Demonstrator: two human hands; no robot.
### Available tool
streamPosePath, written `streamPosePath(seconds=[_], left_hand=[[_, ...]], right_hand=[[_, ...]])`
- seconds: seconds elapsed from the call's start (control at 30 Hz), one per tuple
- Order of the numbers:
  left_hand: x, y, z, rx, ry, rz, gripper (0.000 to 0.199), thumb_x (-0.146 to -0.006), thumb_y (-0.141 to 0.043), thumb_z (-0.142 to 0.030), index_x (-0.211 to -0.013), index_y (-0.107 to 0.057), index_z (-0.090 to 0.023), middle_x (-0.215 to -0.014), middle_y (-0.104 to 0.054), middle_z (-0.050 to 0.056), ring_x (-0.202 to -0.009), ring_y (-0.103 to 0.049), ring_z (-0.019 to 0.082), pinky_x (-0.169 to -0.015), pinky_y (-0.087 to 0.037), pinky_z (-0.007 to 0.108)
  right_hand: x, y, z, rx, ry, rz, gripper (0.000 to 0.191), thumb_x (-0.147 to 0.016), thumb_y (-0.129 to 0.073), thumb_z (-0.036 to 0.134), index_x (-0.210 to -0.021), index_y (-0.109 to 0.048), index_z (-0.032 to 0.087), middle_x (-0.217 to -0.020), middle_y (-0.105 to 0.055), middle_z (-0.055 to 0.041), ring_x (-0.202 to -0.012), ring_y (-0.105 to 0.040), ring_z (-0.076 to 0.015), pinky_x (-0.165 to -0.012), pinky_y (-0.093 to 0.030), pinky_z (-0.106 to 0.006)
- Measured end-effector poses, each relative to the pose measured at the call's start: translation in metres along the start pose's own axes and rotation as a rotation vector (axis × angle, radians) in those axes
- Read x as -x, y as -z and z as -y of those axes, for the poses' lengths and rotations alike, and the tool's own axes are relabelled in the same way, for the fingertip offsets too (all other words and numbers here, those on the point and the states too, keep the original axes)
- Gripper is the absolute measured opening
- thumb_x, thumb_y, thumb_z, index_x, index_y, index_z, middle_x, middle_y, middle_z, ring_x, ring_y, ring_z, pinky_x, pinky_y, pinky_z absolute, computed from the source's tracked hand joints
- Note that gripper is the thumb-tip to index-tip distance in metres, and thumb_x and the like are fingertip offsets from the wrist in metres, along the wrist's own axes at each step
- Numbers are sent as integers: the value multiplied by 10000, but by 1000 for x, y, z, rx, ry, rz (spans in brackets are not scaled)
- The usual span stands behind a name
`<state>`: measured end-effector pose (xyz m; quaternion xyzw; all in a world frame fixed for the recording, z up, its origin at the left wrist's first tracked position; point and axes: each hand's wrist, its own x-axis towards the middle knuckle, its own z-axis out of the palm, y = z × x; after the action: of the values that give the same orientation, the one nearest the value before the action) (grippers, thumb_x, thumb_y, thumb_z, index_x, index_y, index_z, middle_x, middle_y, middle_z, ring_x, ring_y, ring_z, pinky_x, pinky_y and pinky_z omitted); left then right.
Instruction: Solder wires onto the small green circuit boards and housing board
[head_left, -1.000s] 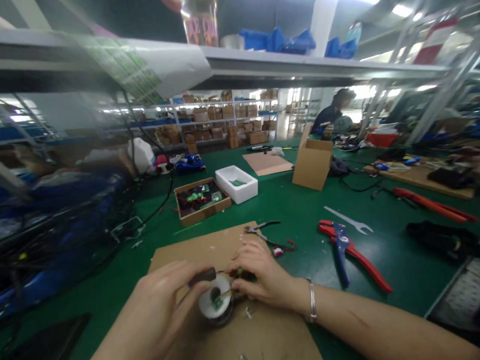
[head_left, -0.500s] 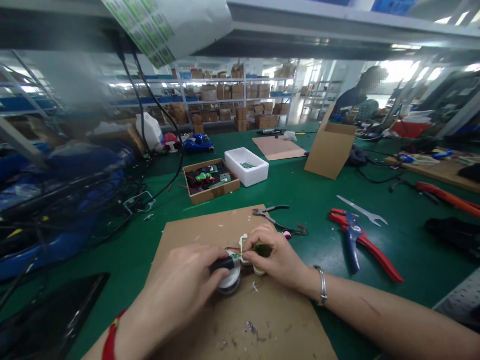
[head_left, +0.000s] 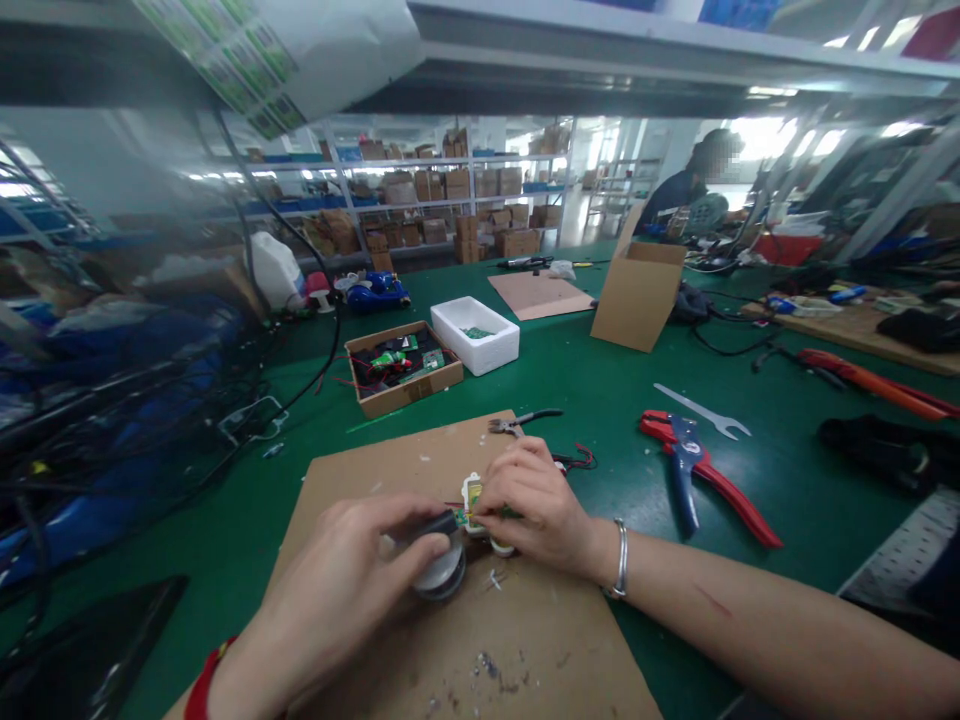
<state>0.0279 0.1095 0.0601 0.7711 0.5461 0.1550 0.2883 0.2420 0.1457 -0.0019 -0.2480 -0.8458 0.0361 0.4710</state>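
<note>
My left hand (head_left: pixel 345 590) grips a black-handled tool (head_left: pixel 439 524), probably a soldering iron, whose tip is hidden by my fingers. A white spool of solder wire (head_left: pixel 440 580) stands just under that hand. My right hand (head_left: pixel 532 510) pinches a small white plastic part (head_left: pixel 472 500) carrying a green circuit board and thin red wires. Both hands work close together above a brown cardboard sheet (head_left: pixel 375 470), which lies on the green bench mat (head_left: pixel 600 400). Small steel pliers (head_left: pixel 517 422) lie near my right hand.
A cardboard tray of circuit boards (head_left: pixel 405 397) and a white foam box (head_left: pixel 475 335) stand beyond the sheet. To the right lie red-and-blue wire strippers (head_left: pixel 686 470) and a steel spanner (head_left: pixel 701 410). Cables and blue material crowd the left. A co-worker (head_left: pixel 682 195) sits far back.
The whole scene has shifted in view as my head moved. Since the oldest frame, the white part has come into sight between my hands, which now sit closer together.
</note>
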Motion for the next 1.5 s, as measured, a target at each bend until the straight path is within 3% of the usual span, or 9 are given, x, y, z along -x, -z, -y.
streamPosePath(seconds=[0.13, 0.4, 0.57, 0.7, 0.87, 0.97, 1.2, 1.37, 1.5], left_hand=[[0, -11, -2, -52, -70, -53, 184, -837, -583, -317, -1002, -663, -305, -1009, -719, -32, -922, -649, 205, -836, -471, 363], [-6, -19, 0, -109, -163, -149, 205, -852, -569, -293, -1044, -631, -253, -1012, -690, 16, -913, -622, 221, -821, -469, 399], [-11, -27, -1, -73, -199, -197, 180, -829, -604, -262, -1007, -631, -247, -970, -678, 21, -893, -609, 222, -804, -463, 390], [-13, -38, -4, -53, -215, -179, 200, -816, -631, -216, -1011, -622, -260, -977, -675, 12, -911, -600, 210, -811, -451, 358], [-20, -49, -9, -3, -180, -218, 272, -806, -631, -170, -1037, -531, -273, -1015, -654, 1, -939, -597, 204, -795, -435, 334], [-22, -51, -11, 36, -139, -262, 240, -792, -644, -193, -952, -476, -251, -928, -638, -9, -867, -607, 197, -711, -430, 303], [-25, -44, -6, 125, -111, -340, 19, -845, -573, -243, -835, -569, -227, -790, -636, -22, -731, -592, 157, -673, -418, 278], [-30, -36, -22, 180, -206, -363, 65, -825, -579, -193, -778, -622, -212, -809, -615, 2, -777, -553, 162, -710, -395, 293], [-36, -31, -35, 379, -181, -368, 162, -821, -597, -241, -975, -566, -201, -781, -588, -8, -727, -560, 147, -685, -439, 291]], right_hand=[[1, -1, 0, 11, 38, 29, 74, -861, -604, 214, -792, -632, 209, -745, -687, 20, -787, -611, -136, -849, -343, -344], [-10, 22, -18, -128, -142, 282, 95, -793, -688, 236, -878, -664, 201, -884, -678, -30, -964, -573, -190, -903, -330, -378], [-9, 20, -17, -170, -253, 371, 63, -785, -705, 195, -788, -642, 200, -799, -665, 16, -858, -591, -151, -876, -346, -344], [-9, 18, -15, -192, -339, 374, 108, -778, -691, 170, -816, -590, 172, -815, -651, 2, -826, -587, -153, -837, -374, -327], [-15, 27, -14, -253, -365, 425, 173, -816, -645, 201, -980, -592, 183, -992, -668, -36, -959, -583, -174, -875, -381, -327], [-15, 26, -13, -256, -389, 451, 167, -783, -704, 262, -903, -634, 170, -924, -691, -40, -905, -600, -186, -843, -390, -329], [-15, 27, -21, -290, -417, 460, 130, -767, -717, 265, -805, -665, 152, -772, -691, -27, -762, -614, -170, -750, -413, -304], [-27, 34, -16, -383, -384, 396, 136, -810, -672, 276, -868, -651, 155, -834, -675, -18, -794, -611, -136, -721, -448, -249], [-36, 43, -9, -387, -394, 337, 79, -813, -661, 234, -796, -636, 161, -781, -634, 0, -748, -577, -123, -707, -446, -249]])
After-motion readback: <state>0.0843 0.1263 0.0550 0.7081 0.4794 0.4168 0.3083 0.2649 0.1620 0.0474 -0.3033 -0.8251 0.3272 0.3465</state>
